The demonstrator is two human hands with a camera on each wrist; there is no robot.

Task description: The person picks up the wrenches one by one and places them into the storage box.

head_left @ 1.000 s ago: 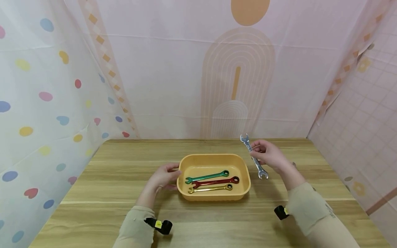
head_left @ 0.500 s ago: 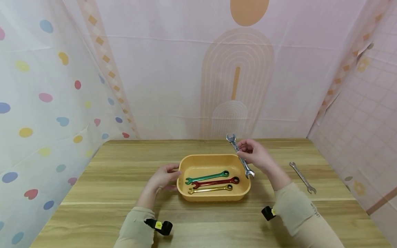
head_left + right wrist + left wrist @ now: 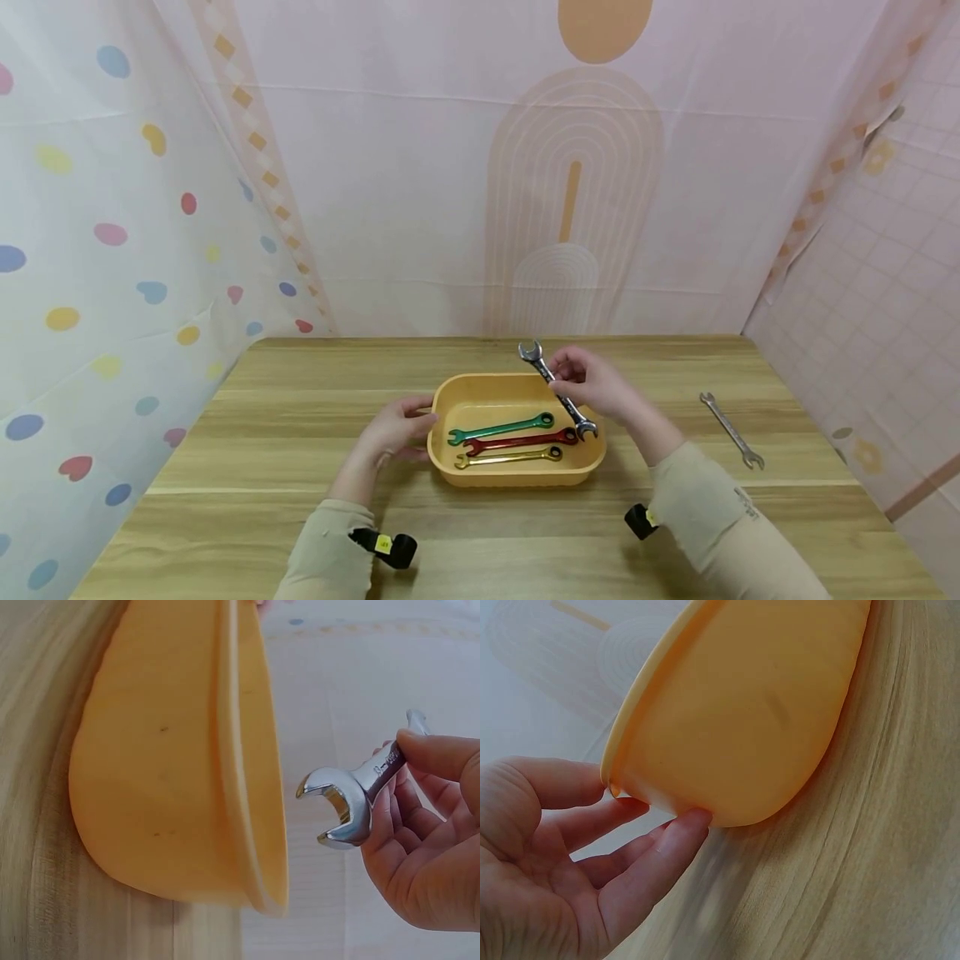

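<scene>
My right hand point(image 3: 596, 385) pinches a silver double open-end wrench point(image 3: 557, 390) by its middle, between thumb and fingers. It is tilted, its lower jaw end over the right part of a yellow plastic bin point(image 3: 517, 479). In the right wrist view, one end of this wrench point(image 3: 341, 802) points at the bin's rim point(image 3: 238, 787). My left hand point(image 3: 395, 427) holds the bin's left end, thumb at the rim and fingertips against the outer wall point(image 3: 735, 727). Inside the bin lie a green ratchet wrench point(image 3: 501, 428), a red one point(image 3: 521, 441) and a gold one point(image 3: 510, 457).
Another silver open-end wrench point(image 3: 731, 429) lies on the wooden table point(image 3: 517, 542) to the right, beyond the right forearm. Patterned cloth point(image 3: 405, 208) hangs behind the table and along both sides.
My right hand has carried the silver wrench left, from beside the bin to over it. The second silver wrench on the table has come into sight. The left hand and bin stay put.
</scene>
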